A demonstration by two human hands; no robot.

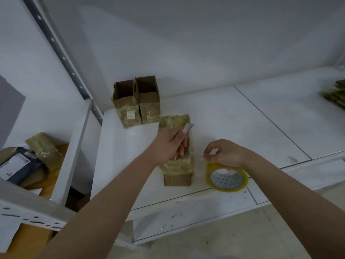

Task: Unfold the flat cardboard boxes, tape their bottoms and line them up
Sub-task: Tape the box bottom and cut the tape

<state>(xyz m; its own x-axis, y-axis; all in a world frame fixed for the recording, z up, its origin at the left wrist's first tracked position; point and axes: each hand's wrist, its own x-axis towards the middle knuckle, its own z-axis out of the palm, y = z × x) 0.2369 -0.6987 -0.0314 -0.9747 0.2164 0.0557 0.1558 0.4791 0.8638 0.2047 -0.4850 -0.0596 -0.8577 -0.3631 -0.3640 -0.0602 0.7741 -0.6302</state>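
A small cardboard box (174, 120) wrapped in yellowish tape lies on its side on the white shelf (233, 118). My left hand (170, 144) rests on top of it and grips a cutter, whose blade (189, 126) sticks out past the fingers. Just right of the box, my right hand (225, 152) pinches a strip of clear tape that runs to the box's side. The yellow tape roll (226, 178) lies flat on the shelf under that hand. Two unfolded boxes (137, 101) stand upright and open-topped side by side against the back wall.
A stack of flat cardboard boxes (335, 96) lies at the shelf's far right edge. A perforated metal upright (61, 55) borders the shelf on the left. Beyond it, a lower shelf holds taped parcels (44, 154) and a dark mail bag (18, 165).
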